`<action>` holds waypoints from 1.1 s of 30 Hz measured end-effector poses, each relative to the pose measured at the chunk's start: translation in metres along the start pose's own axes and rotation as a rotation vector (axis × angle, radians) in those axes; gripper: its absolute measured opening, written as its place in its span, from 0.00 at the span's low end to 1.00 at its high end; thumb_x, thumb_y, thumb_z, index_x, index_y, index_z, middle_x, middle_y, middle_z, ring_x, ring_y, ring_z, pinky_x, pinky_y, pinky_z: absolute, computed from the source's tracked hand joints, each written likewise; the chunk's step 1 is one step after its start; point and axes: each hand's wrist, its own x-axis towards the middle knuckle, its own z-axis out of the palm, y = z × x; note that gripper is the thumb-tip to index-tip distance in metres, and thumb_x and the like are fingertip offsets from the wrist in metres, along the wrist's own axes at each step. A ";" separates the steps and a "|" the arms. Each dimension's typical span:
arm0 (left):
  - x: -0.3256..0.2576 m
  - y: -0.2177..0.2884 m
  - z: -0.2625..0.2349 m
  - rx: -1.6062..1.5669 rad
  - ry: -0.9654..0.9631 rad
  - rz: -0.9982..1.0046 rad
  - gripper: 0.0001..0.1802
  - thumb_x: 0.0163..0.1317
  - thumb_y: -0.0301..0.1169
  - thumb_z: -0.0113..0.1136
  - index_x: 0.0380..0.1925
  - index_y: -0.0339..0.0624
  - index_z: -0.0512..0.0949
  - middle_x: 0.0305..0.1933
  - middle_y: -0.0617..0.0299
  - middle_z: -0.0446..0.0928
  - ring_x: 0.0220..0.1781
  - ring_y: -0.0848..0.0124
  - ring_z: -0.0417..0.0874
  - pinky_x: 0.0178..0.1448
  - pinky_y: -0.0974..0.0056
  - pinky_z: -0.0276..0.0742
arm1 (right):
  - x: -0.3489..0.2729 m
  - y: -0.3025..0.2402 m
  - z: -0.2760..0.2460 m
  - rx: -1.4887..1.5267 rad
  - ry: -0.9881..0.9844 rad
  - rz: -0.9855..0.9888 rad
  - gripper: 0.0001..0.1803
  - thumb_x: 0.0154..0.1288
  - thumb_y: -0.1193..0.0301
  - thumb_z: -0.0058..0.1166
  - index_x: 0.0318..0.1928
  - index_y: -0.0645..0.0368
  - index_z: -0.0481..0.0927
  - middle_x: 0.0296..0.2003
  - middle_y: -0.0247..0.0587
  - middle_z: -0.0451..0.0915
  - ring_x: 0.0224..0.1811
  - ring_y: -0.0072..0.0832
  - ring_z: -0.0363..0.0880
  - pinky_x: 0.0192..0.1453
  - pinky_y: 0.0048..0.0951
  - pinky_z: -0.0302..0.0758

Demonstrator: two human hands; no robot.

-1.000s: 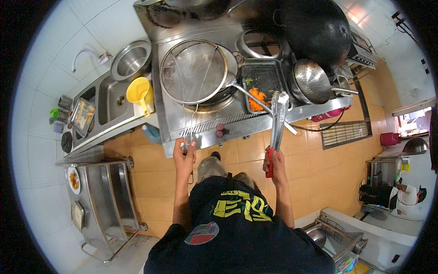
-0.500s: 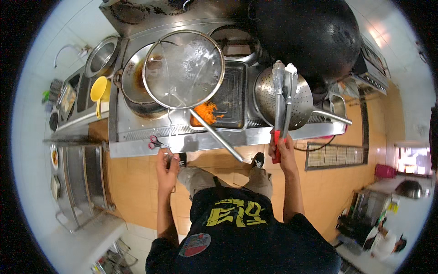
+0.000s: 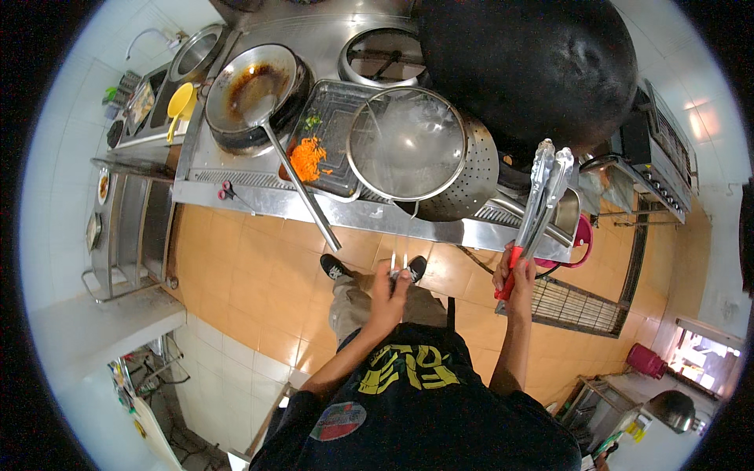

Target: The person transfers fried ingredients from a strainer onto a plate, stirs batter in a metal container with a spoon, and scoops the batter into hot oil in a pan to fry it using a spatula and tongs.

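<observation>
My left hand (image 3: pixel 388 295) grips the two-wire end of the handle of a round mesh strainer (image 3: pixel 408 141). The strainer sits over the mouth of a perforated steel colander (image 3: pixel 475 184) on the steel cooking counter (image 3: pixel 259 200). My right hand (image 3: pixel 514 275) holds red-handled metal tongs (image 3: pixel 543 184); their tips are nearly together and point up over the counter's right end. Left of the strainer is a steel tray (image 3: pixel 334 125) with shredded carrot (image 3: pixel 306 157) and a few greens.
A wok (image 3: pixel 251 86) with brown residue holds a ladle whose long handle (image 3: pixel 302 188) juts past the counter edge. A large black wok (image 3: pixel 534 71) fills the back right. A yellow cup (image 3: pixel 181 102), a sink and a pink bucket (image 3: pixel 583 239) stand at the sides. The floor is orange tile.
The strainer has moved right, from over the residue wok to over the colander, with my left hand on its handle. The wok and ladle now lie uncovered. The tongs stay raised.
</observation>
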 end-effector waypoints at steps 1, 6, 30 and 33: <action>-0.003 -0.006 0.021 -0.002 0.015 -0.002 0.09 0.73 0.33 0.55 0.42 0.42 0.67 0.27 0.69 0.67 0.25 0.80 0.66 0.28 0.73 0.63 | -0.002 -0.002 -0.003 -0.002 -0.014 0.006 0.28 0.75 0.47 0.47 0.56 0.60 0.69 0.25 0.30 0.63 0.18 0.18 0.61 0.22 0.22 0.60; -0.003 -0.035 0.091 -0.369 -0.052 -0.089 0.09 0.74 0.30 0.50 0.46 0.46 0.60 0.30 0.68 0.66 0.23 0.81 0.62 0.25 0.71 0.61 | 0.003 -0.005 -0.015 -0.014 -0.120 -0.049 0.28 0.74 0.47 0.48 0.56 0.61 0.68 0.25 0.30 0.64 0.18 0.17 0.61 0.22 0.21 0.61; 0.071 -0.043 0.098 0.093 -0.672 -0.144 0.32 0.70 0.28 0.56 0.69 0.33 0.54 0.48 0.51 0.79 0.36 0.67 0.85 0.46 0.63 0.81 | 0.014 -0.042 0.049 -0.948 -0.095 -0.159 0.24 0.67 0.55 0.60 0.48 0.64 0.76 0.28 0.49 0.82 0.29 0.39 0.82 0.35 0.40 0.74; 0.084 -0.057 0.090 0.009 -0.770 -0.047 0.32 0.71 0.29 0.54 0.71 0.39 0.54 0.51 0.51 0.80 0.38 0.66 0.86 0.43 0.62 0.82 | 0.011 -0.046 0.076 -0.899 -0.095 -0.154 0.24 0.67 0.54 0.61 0.46 0.64 0.76 0.26 0.47 0.81 0.27 0.36 0.81 0.33 0.39 0.75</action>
